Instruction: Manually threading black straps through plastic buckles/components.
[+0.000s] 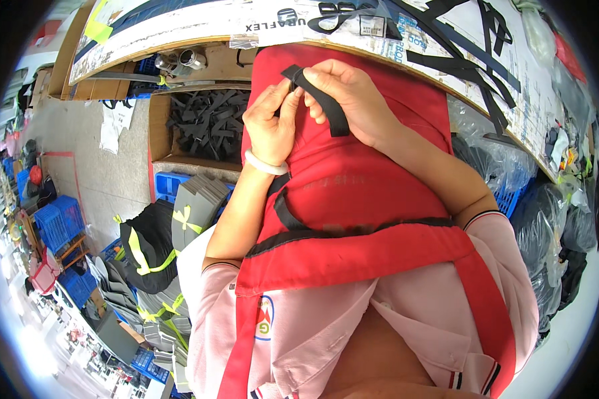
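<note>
Over my red-aproned lap I hold a short black webbing strap (334, 114) between both hands. My left hand (271, 126), with a white bangle at its wrist, pinches the strap near its folded upper end. My right hand (353, 100) grips the same end with thumb and fingers, and the loose tail hangs down below its fingers. A small dark part seems to sit between the fingertips, too hidden to name. Left of my left hand, a cardboard box (158, 126) holds a heap of short black strap pieces (209, 123).
Ahead stands a worktable (266, 30) with long black straps (446, 63) and black loops (346, 16) on it. Grey folded panels (199, 199) and a black bundle (150, 246), tied with yellow-green ribbon, sit at left. Clear plastic bags (536, 219) crowd the right.
</note>
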Demonstrator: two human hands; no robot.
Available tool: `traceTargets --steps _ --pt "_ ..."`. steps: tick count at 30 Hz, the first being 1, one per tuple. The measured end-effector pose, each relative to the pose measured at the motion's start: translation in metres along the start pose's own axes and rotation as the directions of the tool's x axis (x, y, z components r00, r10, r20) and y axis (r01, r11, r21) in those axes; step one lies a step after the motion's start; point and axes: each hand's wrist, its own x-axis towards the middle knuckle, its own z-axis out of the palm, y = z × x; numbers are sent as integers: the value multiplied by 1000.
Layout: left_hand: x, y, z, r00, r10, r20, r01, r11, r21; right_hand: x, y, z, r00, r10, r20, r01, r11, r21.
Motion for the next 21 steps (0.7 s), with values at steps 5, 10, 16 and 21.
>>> traceTargets --steps 5,10,16,21 --pt "0 -8 -10 982 7 191 -7 1000 0 8 0 -22 982 112 150 -107 994 -37" --pt "5 2 -18 732 -488 475 661 341 -669 13 11 -29 991 -57 119 82 973 -217" --pt "2 -3 -6 794 -519 316 586 514 -627 -10 -7 -3 723 -652 228 621 469 -628" --pt "2 -1 -4 868 -458 192 481 678 -556 -9 -20 -23 976 -180 123 215 707 -673"
